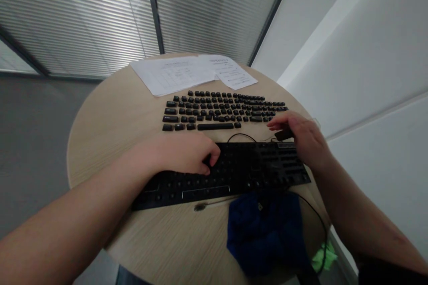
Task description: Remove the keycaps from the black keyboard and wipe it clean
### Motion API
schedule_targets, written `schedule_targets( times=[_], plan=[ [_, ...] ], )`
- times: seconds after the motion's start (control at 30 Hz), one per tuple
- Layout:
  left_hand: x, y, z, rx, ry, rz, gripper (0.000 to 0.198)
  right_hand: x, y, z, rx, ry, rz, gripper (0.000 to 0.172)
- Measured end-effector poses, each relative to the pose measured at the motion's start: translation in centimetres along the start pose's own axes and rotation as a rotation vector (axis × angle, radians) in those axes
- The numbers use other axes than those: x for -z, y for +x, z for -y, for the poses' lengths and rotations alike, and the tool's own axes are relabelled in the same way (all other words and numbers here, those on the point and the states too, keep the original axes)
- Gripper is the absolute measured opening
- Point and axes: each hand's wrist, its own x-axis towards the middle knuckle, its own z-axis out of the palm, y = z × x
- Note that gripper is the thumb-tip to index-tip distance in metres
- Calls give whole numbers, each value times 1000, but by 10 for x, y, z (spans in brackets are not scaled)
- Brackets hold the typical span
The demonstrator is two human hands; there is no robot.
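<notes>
A black keyboard base (234,162) lies across the round table; its left and middle parts show bare key sockets, while keys appear to sit at the right. Over its middle is my left hand (192,153), thumb and fingers drawn together low against the sockets; anything between them is hidden. My right hand (306,138) is at the base's upper right corner, fingers bent around a dark object (284,134) whose kind I cannot make out. Beyond the base, loose black keycaps are laid out in rows, with the long spacebar (215,126) in the nearest row.
Printed papers (180,73) lie at the table's (107,133) far side. A small brush (200,207) and a dark blue cloth (267,236) are at the near edge. A black cable (317,213) hangs down at the right, by a white wall (377,67).
</notes>
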Motion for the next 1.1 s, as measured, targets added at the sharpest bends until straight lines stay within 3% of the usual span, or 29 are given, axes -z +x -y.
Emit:
schedule_targets(
  times=[0.1, 0.2, 0.33, 0.43, 0.6, 0.8, 1.1],
  plan=[
    [0, 3, 1, -2, -16, 18, 10, 8, -31, 19, -124, 145, 51, 55],
    [1, 4, 0, 9, -3, 42, 11, 7, -49, 30, -238, 259, 163, 47],
    [2, 5, 0, 12, 24, 43, 12, 5, -57, 30, -246, 467, 353, 35],
    [1, 7, 1, 19, 35, 51, 14, 6, -61, 24, -222, 524, 469, 39],
    [0, 8, 3, 13, 28, 58, 13, 3, -70, 15, -122, 404, 303, 40],
    [0, 8, 2, 13, 2, 41, 12, -7, -66, 17, 25, 210, 435, 37],
    [-1, 10, 4, 26, 18, 67, 13, -14, -62, 24, 70, 191, 460, 29]
  ],
)
